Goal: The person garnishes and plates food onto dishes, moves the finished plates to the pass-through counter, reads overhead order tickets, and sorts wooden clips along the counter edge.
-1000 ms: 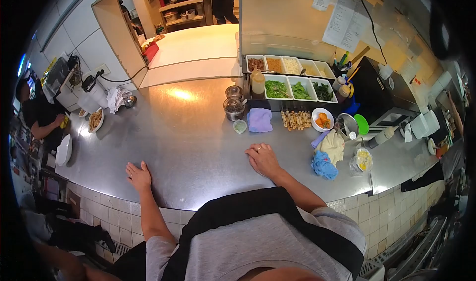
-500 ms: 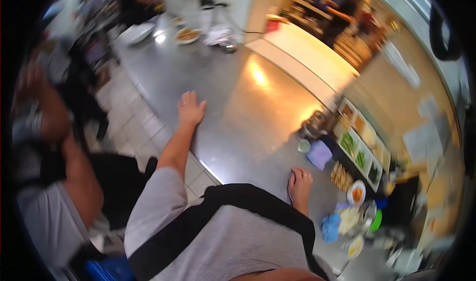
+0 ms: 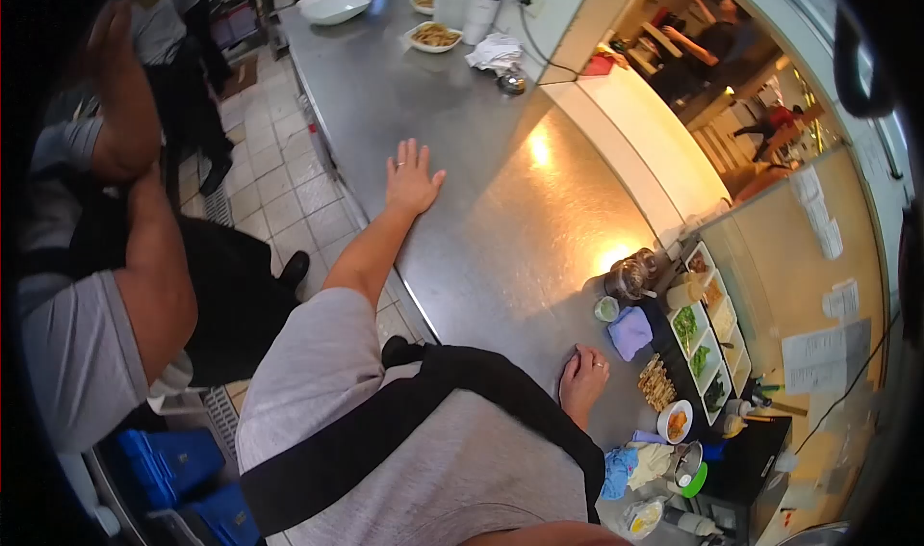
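My left hand lies flat on the steel counter, fingers spread and nothing in it. Farther right, my right hand rests on the counter with its fingers curled in; whether anything is under them does not show. Near it are a folded purple cloth, a pile of clothespins and a white bowl with orange food. A small green-topped cup stands beside the purple cloth.
White trays of greens line the right side. Blue cloth lies at lower right. Food bowls and a white cloth sit at the far end. A co-worker stands at left with arms bent; others are farther back.
The view has turned to the left, bringing the co-worker at left into sight. My left hand still lies flat on the counter, and my right hand remains curled on it.
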`<state>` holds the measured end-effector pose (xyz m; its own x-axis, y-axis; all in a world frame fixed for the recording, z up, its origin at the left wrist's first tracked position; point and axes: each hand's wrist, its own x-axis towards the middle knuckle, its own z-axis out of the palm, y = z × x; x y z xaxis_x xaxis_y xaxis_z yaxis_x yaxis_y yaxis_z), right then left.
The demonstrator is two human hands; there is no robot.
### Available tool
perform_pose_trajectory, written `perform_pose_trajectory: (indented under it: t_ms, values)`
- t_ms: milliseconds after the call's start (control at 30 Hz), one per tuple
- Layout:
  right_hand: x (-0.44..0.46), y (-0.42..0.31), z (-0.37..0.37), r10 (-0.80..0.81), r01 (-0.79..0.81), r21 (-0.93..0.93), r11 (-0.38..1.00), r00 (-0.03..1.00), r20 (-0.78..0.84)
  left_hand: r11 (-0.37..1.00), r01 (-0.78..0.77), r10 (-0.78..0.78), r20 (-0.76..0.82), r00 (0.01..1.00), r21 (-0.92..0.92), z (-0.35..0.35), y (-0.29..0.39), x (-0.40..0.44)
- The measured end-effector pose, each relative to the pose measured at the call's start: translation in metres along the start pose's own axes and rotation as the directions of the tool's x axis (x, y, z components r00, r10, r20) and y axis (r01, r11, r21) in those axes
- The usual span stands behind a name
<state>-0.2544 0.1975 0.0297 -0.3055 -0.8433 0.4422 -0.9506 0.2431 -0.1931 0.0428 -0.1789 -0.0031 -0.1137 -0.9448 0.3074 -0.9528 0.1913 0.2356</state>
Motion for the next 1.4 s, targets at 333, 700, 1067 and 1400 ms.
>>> perform_pose_trajectory:
  t_ms: [333, 700, 1067, 1400]
  values:
    - [0.002, 0.002, 0.0, 0.013, -0.014, -0.002, 1.0, 0.999, -0.047, 0.999, 0.013, -0.01, 0.111, 0.994, -0.032, -0.001, 0.002, 0.002]
    - [0.003, 0.001, -0.006, 0.043, -0.039, 0.058, 0.998, 0.997, -0.064, 0.999, -0.048, 0.048, 0.072, 0.996, 0.002, -0.007, 0.007, -0.002]
    - [0.002, 0.002, -0.007, 0.044, -0.039, 0.075, 0.996, 0.996, -0.076, 0.997, -0.039, 0.029, 0.15, 0.988, 0.067, -0.007, 0.006, 0.001]
    - [0.002, 0.001, -0.009, 0.038, -0.033, 0.062, 0.998, 0.996, -0.076, 0.999, -0.03, 0.025, 0.141, 0.99, 0.039, -0.012, 0.007, 0.0]
